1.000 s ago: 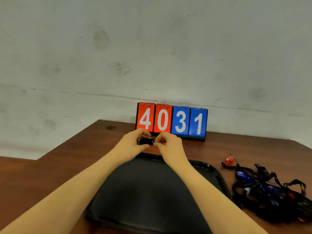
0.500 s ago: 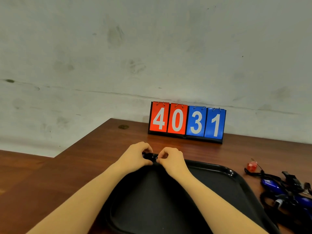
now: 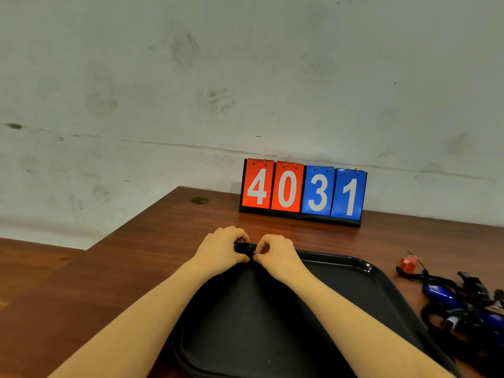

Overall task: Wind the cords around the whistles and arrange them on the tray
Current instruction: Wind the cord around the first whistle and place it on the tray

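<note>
Whistle (image 3: 243, 247), black, one item: held between my two hands at the far edge of the tray (image 3: 362, 264), just above or on its rim; I cannot tell whether it touches. Head view, the only view, entry as follows. Change since a second ago: the hands have come down and toward me from in front of the scoreboard (image 3: 302, 192) to the tray's far rim, with the whistle between them throughout; no loose cord hangs from them, so I judge the winding of this piece finished or nearly so, and the setting-down to be the step in hand. Left hand (image 3: 222, 248): fingers curled over the left end of the whistle, thumb tucked under, gripping it narrowly. Right hand (image 3: 275, 253): fingertips and thumb pinched at the right end, knuckles up; whether they hold cord or the whistle body is hidden. Forearms: both stretched forward over the tray, converging at the wrists. Tray: black, nothing lying on the part that shows. Remaining stock: a tangled pile of whistles (image 3: 463, 304), blue and black, with black cords, on the table (image 3: 136, 268) right of the tray, and a red whistle (image 3: 408, 263) at the pile's far end, all unwound. Most of the job is left.
</note>
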The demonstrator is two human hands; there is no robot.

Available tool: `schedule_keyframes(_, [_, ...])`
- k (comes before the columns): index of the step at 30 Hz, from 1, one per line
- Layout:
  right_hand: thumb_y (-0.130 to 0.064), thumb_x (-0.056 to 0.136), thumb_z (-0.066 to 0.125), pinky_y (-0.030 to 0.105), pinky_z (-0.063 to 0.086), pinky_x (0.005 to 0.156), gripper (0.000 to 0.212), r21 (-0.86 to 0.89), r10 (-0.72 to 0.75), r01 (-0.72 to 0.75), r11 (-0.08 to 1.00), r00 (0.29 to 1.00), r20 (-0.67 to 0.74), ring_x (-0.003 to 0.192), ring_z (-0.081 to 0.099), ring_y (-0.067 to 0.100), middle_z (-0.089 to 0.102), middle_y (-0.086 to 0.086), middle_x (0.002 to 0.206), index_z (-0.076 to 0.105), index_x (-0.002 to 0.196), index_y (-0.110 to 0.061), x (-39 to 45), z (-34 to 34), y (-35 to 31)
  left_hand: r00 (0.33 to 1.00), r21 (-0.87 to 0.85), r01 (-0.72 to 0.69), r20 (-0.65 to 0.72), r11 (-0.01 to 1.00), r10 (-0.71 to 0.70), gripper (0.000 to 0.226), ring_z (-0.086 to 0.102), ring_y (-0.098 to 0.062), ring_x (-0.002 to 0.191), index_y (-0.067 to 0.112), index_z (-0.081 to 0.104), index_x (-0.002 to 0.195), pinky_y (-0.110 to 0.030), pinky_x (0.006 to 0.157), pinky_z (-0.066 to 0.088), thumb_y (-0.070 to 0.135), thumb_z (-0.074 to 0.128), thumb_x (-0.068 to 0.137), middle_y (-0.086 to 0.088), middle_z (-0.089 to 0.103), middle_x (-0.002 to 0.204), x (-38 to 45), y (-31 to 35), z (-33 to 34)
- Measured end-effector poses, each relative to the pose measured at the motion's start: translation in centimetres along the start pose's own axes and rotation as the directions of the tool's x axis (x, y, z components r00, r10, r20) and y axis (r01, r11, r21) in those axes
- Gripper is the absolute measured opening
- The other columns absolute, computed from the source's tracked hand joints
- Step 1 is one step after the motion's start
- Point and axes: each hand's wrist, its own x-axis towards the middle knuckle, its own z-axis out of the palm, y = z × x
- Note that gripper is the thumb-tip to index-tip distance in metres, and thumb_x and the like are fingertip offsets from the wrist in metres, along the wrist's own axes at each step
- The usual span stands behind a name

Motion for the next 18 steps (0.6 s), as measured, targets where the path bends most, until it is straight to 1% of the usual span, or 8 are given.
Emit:
schedule_keyframes(4, [-0.014, 0.084, 0.064, 0.022, 0.043, 0.075, 0.007, -0.02, 0.014, -0.013, 1.0, 0.999, 0.034, 0.093, 0.054, 0.015, 0.059, 0.003, 0.101, 0.061, 0.089, -0.013, -0.3, -0.9, -0.4, 0.999, -0.06, 0.037, 0.001, 0.998, -0.037, 0.05, 0.051, -0.011, 0.109, 0.024, 0.051, 0.12, -0.03, 0.097, 0.044, 0.032, 0.073, 0.075, 0.006, 0.051, 0.12, -0.7, 0.6, -0.5])
schedule_keyframes(8, [-0.015, 0.086, 0.062, 0.02, 0.042, 0.073, 0.003, -0.002, -0.003, 0.003, 1.0, 1.0, 0.01, 0.091, 0.056, 0.012, 0.059, 0.0, 0.097, 0.06, 0.087, -0.016, -1.6, -2.8, -0.6, 0.997, -0.108, 0.036, -0.068, 0.994, -0.043, 0.042, 0.049, -0.01, 0.11, 0.022, 0.051, 0.119, -0.024, 0.096, 0.041, 0.027, 0.067, 0.081, 0.005, 0.052, 0.12, -2.2, 1.6, -1.2])
schedule_keyframes(11, [-0.016, 0.088, 0.06, 0.018, 0.045, 0.071, 0.005, 0.038, -0.025, 0.027, 0.999, 0.999, -0.04, 0.085, 0.06, 0.012, 0.062, -0.001, 0.09, 0.059, 0.083, -0.019, -3.5, -4.8, -0.4, 0.994, -0.188, 0.011, -0.105, 0.982, -0.031, 0.03, 0.051, -0.005, 0.097, 0.021, 0.054, 0.114, -0.016, 0.084, 0.04, 0.023, 0.062, 0.086, 0.007, 0.053, 0.108, -3.7, 3.3, -1.5])
schedule_keyframes(14, [-0.017, 0.088, 0.059, 0.016, 0.048, 0.067, 0.009, 0.059, -0.041, 0.047, 0.997, 0.995, -0.092, 0.077, 0.062, 0.01, 0.063, -0.002, 0.085, 0.059, 0.081, -0.02, -5.7, -6.5, 0.3, 0.992, -0.279, 0.006, -0.118, 0.96, -0.041, 0.021, 0.056, -0.005, 0.084, 0.023, 0.055, 0.108, -0.012, 0.071, 0.041, 0.022, 0.059, 0.088, 0.008, 0.058, 0.097, -4.8, 5.2, -1.4])
schedule_keyframes(16, [-0.017, 0.088, 0.059, 0.02, 0.052, 0.071, 0.008, 0.059, -0.041, 0.05, 0.997, 0.989, -0.142, 0.076, 0.062, 0.01, 0.064, -0.002, 0.083, 0.06, 0.081, -0.02, -7.2, -7.7, 1.1, 0.994, -0.314, -0.009, -0.107, 0.949, -0.026, 0.016, 0.057, -0.004, 0.079, 0.024, 0.056, 0.104, -0.011, 0.065, 0.041, 0.023, 0.057, 0.089, 0.009, 0.059, 0.091, -5.4, 6.9, -1.1])
schedule_keyframes(18, [-0.018, 0.088, 0.059, 0.026, 0.054, 0.075, 0.006, 0.06, -0.03, 0.042, 0.997, 0.98, -0.197, 0.076, 0.062, 0.01, 0.065, -0.002, 0.082, 0.061, 0.082, -0.019, -8.6, -8.9, 2.3, 0.996, -0.326, -0.039, -0.089, 0.944, 0.01, 0.012, 0.057, -0.004, 0.077, 0.025, 0.057, 0.102, -0.011, 0.063, 0.041, 0.023, 0.056, 0.09, 0.009, 0.059, 0.091, -5.8, 8.9, -0.5])
